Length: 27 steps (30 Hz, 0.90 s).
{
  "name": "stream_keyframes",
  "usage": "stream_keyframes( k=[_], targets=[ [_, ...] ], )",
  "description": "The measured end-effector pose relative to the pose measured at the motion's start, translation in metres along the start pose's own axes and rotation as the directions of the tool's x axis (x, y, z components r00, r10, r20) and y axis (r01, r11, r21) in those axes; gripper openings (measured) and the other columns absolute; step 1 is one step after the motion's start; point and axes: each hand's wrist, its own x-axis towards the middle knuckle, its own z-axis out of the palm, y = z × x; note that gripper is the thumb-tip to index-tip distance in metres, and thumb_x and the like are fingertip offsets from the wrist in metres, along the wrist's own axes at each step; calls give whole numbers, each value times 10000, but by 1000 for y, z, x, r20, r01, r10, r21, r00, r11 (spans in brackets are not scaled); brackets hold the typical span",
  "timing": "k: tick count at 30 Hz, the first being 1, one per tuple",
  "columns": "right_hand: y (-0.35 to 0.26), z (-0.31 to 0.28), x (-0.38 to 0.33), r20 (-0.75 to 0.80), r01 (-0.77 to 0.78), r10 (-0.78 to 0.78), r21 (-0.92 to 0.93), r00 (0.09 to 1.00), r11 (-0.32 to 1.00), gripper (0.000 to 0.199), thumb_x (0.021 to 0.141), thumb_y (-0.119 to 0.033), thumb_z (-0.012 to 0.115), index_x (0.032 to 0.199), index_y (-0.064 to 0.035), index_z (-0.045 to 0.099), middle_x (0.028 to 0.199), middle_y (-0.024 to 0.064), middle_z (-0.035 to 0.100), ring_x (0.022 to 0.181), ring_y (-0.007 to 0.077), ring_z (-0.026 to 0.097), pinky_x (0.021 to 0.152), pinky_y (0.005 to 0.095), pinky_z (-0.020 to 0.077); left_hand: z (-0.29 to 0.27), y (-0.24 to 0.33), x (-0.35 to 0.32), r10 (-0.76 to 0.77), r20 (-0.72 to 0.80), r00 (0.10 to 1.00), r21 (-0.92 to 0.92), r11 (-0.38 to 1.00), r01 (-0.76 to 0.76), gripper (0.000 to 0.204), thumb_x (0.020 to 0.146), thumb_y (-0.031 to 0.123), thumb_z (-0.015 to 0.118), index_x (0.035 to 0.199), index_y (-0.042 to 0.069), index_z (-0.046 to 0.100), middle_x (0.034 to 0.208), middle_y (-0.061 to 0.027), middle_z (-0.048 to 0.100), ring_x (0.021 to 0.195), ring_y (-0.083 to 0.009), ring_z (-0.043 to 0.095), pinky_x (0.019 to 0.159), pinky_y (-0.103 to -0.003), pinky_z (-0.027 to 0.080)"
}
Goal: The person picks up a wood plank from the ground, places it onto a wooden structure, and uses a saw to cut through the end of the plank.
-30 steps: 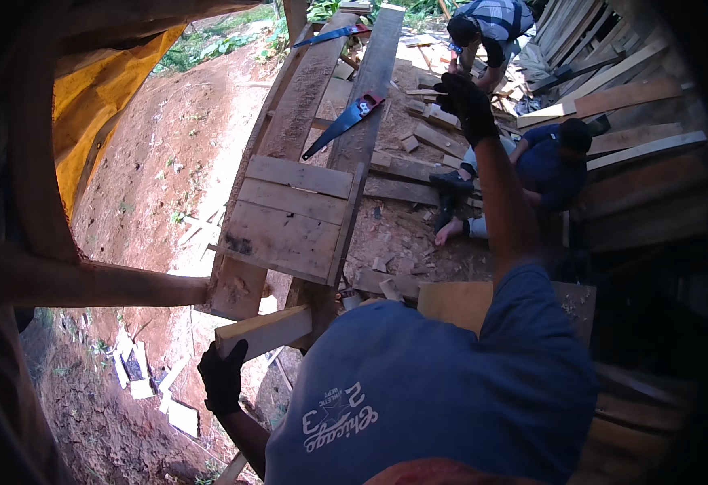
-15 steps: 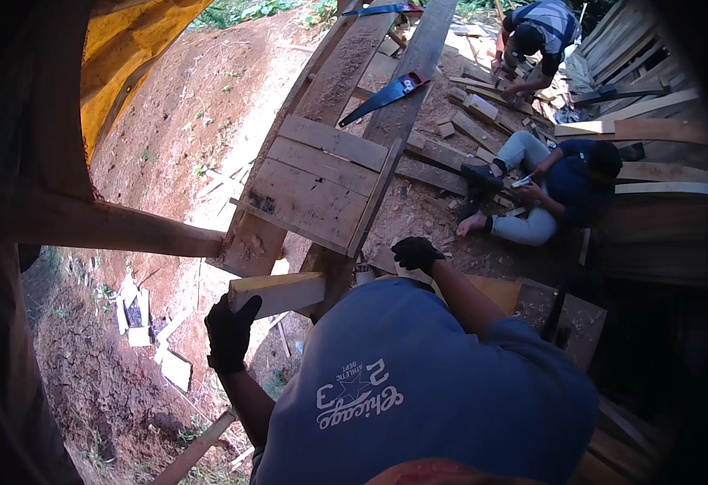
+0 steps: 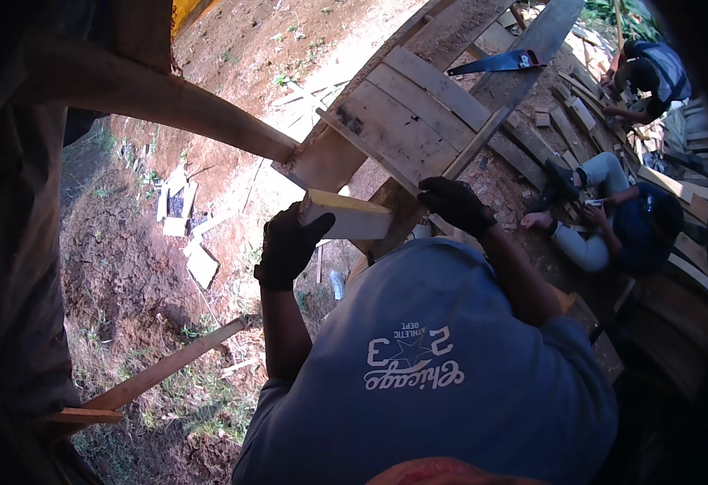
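Harsh sun w/ glare on ground, deep shadow lower R, fisheye rim v. dark.

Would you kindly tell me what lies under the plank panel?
Long wooden boards emerge from beneath the plank panel; their stretch directly underneath, and anything else there, is covered.

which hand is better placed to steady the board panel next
Right, probably: the right hand is at the near corner of the board panel, with nothing visible in its grip, though contact is unclear. The left hand is occupied, holding a wood block.
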Motion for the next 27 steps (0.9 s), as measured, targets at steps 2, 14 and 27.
stream_keyframes(
  k=[2, 14, 27],
  targets=[
    [-9, 9, 12, -16, 339, -347, -182, 938, 923, 387, 997, -372, 628, 1203, -63, 736, 1313, 132, 705, 1169, 317, 698, 1006, 440, 551, 2, -3, 0, 1, -3, 1000, 12, 1000, -1, 535, 899, 465, 783, 1136, -10, 716, 1008, -225, 770, 985, -392, 750, 880, -462, 573],
    [22, 85, 31, 155, 248, -209, -299, 966, 922, 380, 951, -354, 654, 1202, -82, 740, 1142, 148, 759, 1088, 358, 723, 949, 462, 570, -3, 9, 3, 10, 15, 1000, 23, 1000, -10, 511, 887, 435, 804, 1093, -27, 733, 927, -216, 770, 892, -347, 767, 823, -428, 585],
    [27, 27, 13, 42, -250, 334, 752, 942, 610, 626, 967, -341, 749, 1496, -69, 557, 1358, 132, 670, 1173, 224, 679, 930, 406, 577, -48, -140, -24, -111, -316, 942, -590, 801, -103, 515, 1005, 310, 736, 1305, -83, 594, 1200, -146, 616, 1097, -266, 660, 888, -431, 613]
  ],
)
